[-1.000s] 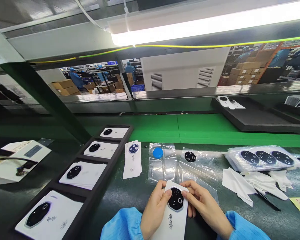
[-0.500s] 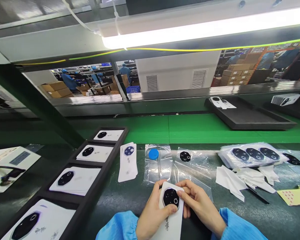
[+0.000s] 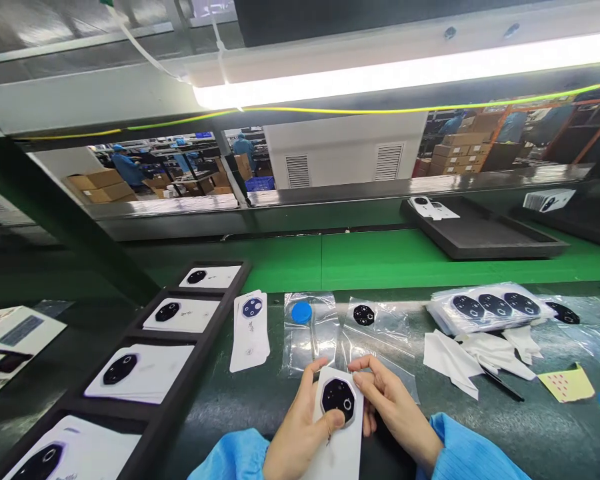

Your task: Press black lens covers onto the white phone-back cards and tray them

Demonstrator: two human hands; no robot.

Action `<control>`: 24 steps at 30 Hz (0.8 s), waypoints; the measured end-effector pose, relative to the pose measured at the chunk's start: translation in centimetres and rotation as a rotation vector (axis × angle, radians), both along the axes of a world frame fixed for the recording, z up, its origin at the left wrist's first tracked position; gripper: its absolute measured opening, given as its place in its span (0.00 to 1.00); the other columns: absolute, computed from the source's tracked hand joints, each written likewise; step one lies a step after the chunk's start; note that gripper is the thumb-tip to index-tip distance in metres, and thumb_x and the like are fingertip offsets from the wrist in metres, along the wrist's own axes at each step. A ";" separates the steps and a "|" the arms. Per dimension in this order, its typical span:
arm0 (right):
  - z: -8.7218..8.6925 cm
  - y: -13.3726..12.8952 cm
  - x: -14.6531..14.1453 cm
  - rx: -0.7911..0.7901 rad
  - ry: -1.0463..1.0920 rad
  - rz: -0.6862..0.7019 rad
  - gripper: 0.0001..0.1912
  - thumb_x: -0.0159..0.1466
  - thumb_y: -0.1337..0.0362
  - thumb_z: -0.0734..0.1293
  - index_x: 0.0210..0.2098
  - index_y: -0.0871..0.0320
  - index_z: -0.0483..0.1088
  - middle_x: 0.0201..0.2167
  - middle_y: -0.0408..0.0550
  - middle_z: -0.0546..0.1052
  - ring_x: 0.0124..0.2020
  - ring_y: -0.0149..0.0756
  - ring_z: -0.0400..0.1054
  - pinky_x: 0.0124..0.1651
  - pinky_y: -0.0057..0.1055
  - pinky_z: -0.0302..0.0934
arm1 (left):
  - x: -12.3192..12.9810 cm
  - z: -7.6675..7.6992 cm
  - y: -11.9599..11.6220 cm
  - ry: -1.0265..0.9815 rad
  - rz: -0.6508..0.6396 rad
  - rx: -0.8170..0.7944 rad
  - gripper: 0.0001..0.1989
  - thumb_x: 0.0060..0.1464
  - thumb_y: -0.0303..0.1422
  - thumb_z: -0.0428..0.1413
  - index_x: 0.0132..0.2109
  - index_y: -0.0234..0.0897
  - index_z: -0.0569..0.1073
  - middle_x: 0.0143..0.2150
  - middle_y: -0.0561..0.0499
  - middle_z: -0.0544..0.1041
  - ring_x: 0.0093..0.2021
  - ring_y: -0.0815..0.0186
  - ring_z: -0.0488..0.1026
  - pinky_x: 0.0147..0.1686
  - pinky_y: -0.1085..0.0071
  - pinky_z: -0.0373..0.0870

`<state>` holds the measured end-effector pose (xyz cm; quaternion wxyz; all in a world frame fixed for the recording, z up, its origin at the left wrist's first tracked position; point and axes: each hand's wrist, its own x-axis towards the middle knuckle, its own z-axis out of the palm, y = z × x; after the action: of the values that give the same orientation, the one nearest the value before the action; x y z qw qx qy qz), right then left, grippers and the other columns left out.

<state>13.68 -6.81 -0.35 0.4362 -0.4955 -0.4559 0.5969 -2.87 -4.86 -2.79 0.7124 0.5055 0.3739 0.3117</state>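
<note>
White card (image 3: 341, 460), black lens plate (image 3: 338, 400) — in both hands (image 3: 300, 433) (image 3: 393, 413), lettering (image 3: 251, 327) unreadable

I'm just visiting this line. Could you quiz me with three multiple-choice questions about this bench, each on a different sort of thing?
1. Where does the blue disc lie?
A) On the yellow sheet
B) On a clear plastic bag
C) In the black tray

2. How many white cards lie in the black tray's slots?
A) Two
B) Three
C) Four

3. What state is the white card with the black octagonal plate in?
A) Sealed in a bag
B) Lying in a tray slot
C) Held by the left hand and right hand

Answers:
1 B, the disc sits on the bag.
2 C, four cards show, one per slot.
3 C, both hands have hold of it.
</note>
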 end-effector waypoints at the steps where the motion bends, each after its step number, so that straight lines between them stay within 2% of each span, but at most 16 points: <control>1: 0.1 -0.1 0.0 -0.005 -0.008 0.008 0.28 0.54 0.38 0.65 0.38 0.56 0.59 0.16 0.32 0.66 0.15 0.25 0.60 0.17 0.21 0.51 | 0.0 0.4 -0.1 -0.003 -0.007 0.005 0.43 0.46 0.42 0.62 0.63 0.40 0.47 0.45 0.47 0.75 0.42 0.59 0.73 0.44 0.66 0.65; 4: 0.5 -0.2 -0.2 -0.035 -0.025 0.049 0.26 0.49 0.43 0.72 0.31 0.56 0.61 0.22 0.35 0.66 0.21 0.25 0.60 0.19 0.21 0.50 | 0.0 1.6 -0.4 0.008 0.029 -0.002 0.47 0.47 0.38 0.62 0.65 0.40 0.43 0.44 0.47 0.75 0.40 0.60 0.73 0.40 0.68 0.67; 7: 0.6 -0.3 -0.2 -0.043 0.026 0.092 0.26 0.48 0.43 0.72 0.27 0.57 0.62 0.22 0.37 0.63 0.23 0.27 0.59 0.22 0.23 0.52 | 0.1 2.2 -0.6 0.012 0.074 -0.004 0.49 0.45 0.36 0.62 0.66 0.40 0.42 0.44 0.47 0.76 0.38 0.61 0.74 0.37 0.69 0.67; 11: 0.8 -0.4 -0.1 -0.015 0.070 0.095 0.26 0.49 0.41 0.71 0.27 0.57 0.62 0.23 0.38 0.63 0.25 0.27 0.57 0.28 0.25 0.52 | 0.1 1.8 -0.6 0.029 0.078 0.040 0.48 0.45 0.37 0.62 0.67 0.40 0.43 0.44 0.47 0.77 0.41 0.58 0.74 0.41 0.68 0.66; 16: 0.8 -0.4 -0.2 0.031 -0.019 0.067 0.28 0.50 0.37 0.68 0.24 0.57 0.61 0.22 0.38 0.61 0.24 0.28 0.53 0.27 0.26 0.49 | -0.1 1.1 -0.5 0.068 0.046 0.073 0.47 0.46 0.36 0.60 0.67 0.41 0.43 0.43 0.48 0.76 0.40 0.58 0.73 0.43 0.67 0.65; 21: 0.4 -0.3 -0.4 0.031 -0.083 0.030 0.31 0.50 0.33 0.64 0.23 0.56 0.60 0.20 0.38 0.58 0.23 0.28 0.52 0.25 0.26 0.47 | 0.0 0.7 -0.6 0.073 0.035 0.088 0.46 0.45 0.41 0.63 0.66 0.40 0.48 0.41 0.48 0.77 0.40 0.58 0.73 0.42 0.67 0.65; 22: 0.3 -0.3 -0.4 0.039 -0.102 0.016 0.31 0.50 0.32 0.64 0.22 0.56 0.58 0.20 0.37 0.57 0.23 0.28 0.51 0.25 0.26 0.46 | 0.0 0.5 -0.5 0.066 0.042 0.092 0.44 0.46 0.44 0.62 0.65 0.40 0.50 0.41 0.49 0.77 0.40 0.58 0.72 0.42 0.67 0.65; 24: 0.2 -0.3 -0.7 0.075 -0.143 -0.022 0.32 0.50 0.31 0.63 0.21 0.55 0.56 0.20 0.37 0.55 0.23 0.28 0.49 0.25 0.26 0.45 | 0.0 0.2 -0.3 0.078 0.071 0.111 0.32 0.49 0.51 0.59 0.56 0.40 0.62 0.38 0.50 0.75 0.38 0.60 0.71 0.41 0.68 0.64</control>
<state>12.99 -7.09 -0.13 0.4274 -0.5252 -0.5026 0.5375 -2.89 -5.16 -2.61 0.6567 0.5425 0.4010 0.3371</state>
